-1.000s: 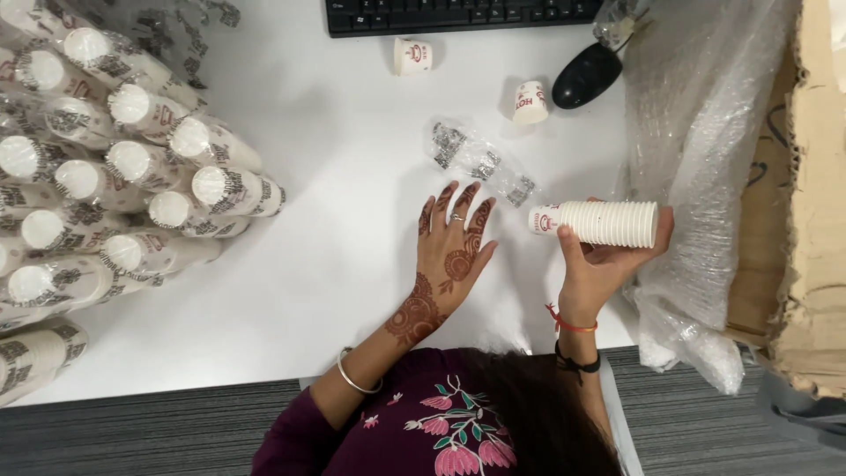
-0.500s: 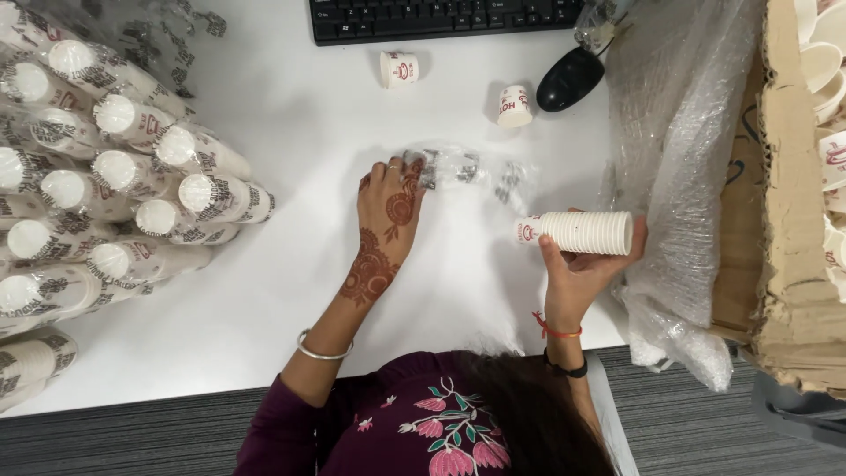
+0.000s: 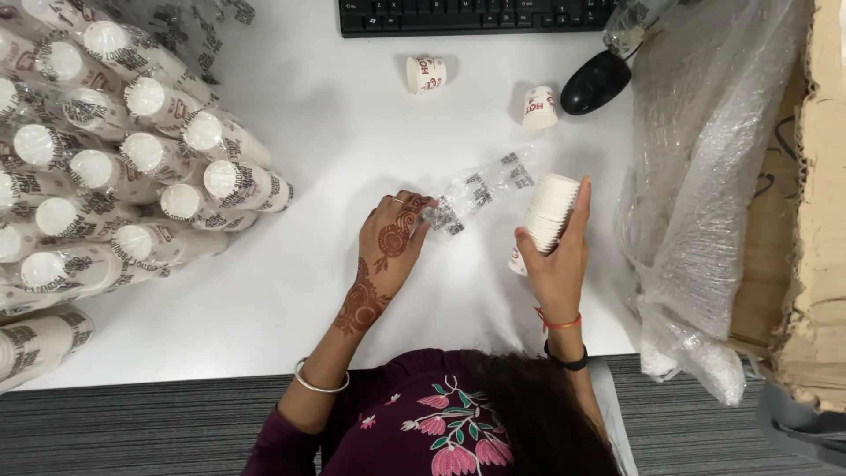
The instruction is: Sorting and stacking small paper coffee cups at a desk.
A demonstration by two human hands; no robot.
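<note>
My right hand (image 3: 557, 264) grasps a stack of nested white paper cups (image 3: 548, 214), with the thumb on the left of the stack and the fingers wrapped around its right side; the stack is held tilted above the white table (image 3: 291, 273), rims pointing up and to the right. My left hand (image 3: 393, 236) lies palm down on the table, fingers spread loosely, and its fingertips (image 3: 425, 204) touch the near end of a clear printed plastic sleeve (image 3: 480, 189), which lies crumpled and flat on the table between my two hands and runs from my left fingertips toward the far right. The sleeve passes just beside the upper end of the cup stack. Two single small paper cups lie on their sides farther away: one (image 3: 426, 74) near the black keyboard (image 3: 476, 15), the other (image 3: 538, 107) just left of a black computer mouse (image 3: 596, 81). At the left edge of the table, many sleeved cup stacks (image 3: 132, 167) lie piled on their sides, white bases facing me. At the right, a large clear plastic bag (image 3: 705, 176) drapes over the side of an open cardboard box (image 3: 806, 220). A silver bangle (image 3: 319, 384) sits on my left wrist; a red thread (image 3: 560, 323) and a black band (image 3: 567, 360) sit on my right wrist.
</note>
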